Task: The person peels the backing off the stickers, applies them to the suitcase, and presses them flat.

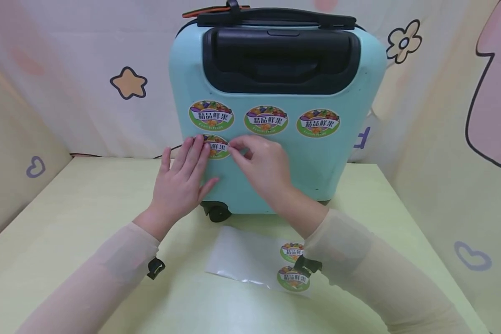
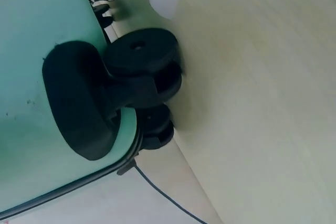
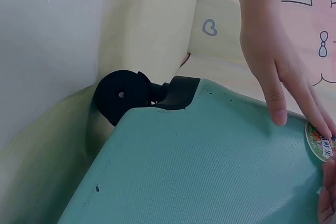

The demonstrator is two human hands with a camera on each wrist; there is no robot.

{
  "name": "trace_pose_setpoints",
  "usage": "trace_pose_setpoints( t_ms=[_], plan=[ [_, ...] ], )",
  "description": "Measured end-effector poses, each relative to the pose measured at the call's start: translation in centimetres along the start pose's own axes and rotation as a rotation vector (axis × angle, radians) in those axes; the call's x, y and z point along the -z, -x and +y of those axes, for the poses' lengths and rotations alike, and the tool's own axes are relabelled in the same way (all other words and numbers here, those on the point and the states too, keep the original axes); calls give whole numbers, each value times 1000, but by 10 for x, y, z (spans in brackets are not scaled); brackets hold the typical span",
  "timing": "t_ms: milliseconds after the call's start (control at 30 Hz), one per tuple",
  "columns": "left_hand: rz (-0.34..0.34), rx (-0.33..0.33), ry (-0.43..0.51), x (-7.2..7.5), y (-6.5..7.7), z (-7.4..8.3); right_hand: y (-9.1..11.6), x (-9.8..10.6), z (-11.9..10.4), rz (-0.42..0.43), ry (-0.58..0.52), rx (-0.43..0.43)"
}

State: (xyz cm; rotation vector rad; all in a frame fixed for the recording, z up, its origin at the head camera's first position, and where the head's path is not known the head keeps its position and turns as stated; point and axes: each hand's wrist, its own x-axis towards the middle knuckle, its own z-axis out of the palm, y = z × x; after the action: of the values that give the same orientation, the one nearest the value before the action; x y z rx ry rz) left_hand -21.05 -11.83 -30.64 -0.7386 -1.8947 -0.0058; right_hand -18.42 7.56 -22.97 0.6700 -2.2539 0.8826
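A turquoise suitcase (image 1: 254, 185) stands upright on the table. An oval fruit sticker (image 1: 218, 147) with Chinese lettering lies against its front at the left, below a row of three similar stickers (image 1: 266, 119). My left hand (image 1: 179, 188) lays its straight fingers over the left part of that lower sticker. At the sticker's right edge, my right hand (image 1: 267, 164) pinches with thumb and index finger. The right wrist view shows the left fingers on the sticker (image 3: 316, 142), with the right hand (image 3: 328, 195) cut off by the frame edge.
A sticker sheet (image 1: 246, 257) lies on the table before the suitcase, bearing two oval stickers (image 1: 293, 278) at its right, partly behind the right sleeve. Black suitcase wheels (image 2: 142, 51) rest on the table. Behind the suitcase hangs a patterned cloth (image 1: 79, 60).
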Motion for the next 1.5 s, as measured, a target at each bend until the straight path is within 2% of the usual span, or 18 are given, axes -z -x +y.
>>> trace_pose_setpoints(
  t_ms=[233,400,500,600,667,733,867,933,1067,1233,1500],
  plan=[
    [44,-39,-25,-3,0,-7,-1,-1,-1,22,9,25],
    [34,-37,-18,-2,0,-8,0,0,0,38,33,39],
    [12,-35,-16,-2,1,-7,1,6,2,117,108,166],
    [8,-45,-20,-4,1,-7,-8,20,5,287,174,358],
    [33,-61,-22,-6,-1,-8,-19,32,8,381,220,430],
    [65,-84,-27,-7,-3,-10,-29,44,11,395,272,425],
    [75,-114,-47,-8,-8,-14,-39,55,16,267,379,348],
    [59,-115,-60,-8,-9,-15,-40,54,18,232,379,337],
    [54,-107,-64,-10,-7,-13,-44,52,19,248,385,357],
    [87,-100,-58,-14,-7,-9,-49,50,16,243,416,347],
    [36,-74,-83,-15,-9,-2,-50,49,13,250,371,305]
  ],
)
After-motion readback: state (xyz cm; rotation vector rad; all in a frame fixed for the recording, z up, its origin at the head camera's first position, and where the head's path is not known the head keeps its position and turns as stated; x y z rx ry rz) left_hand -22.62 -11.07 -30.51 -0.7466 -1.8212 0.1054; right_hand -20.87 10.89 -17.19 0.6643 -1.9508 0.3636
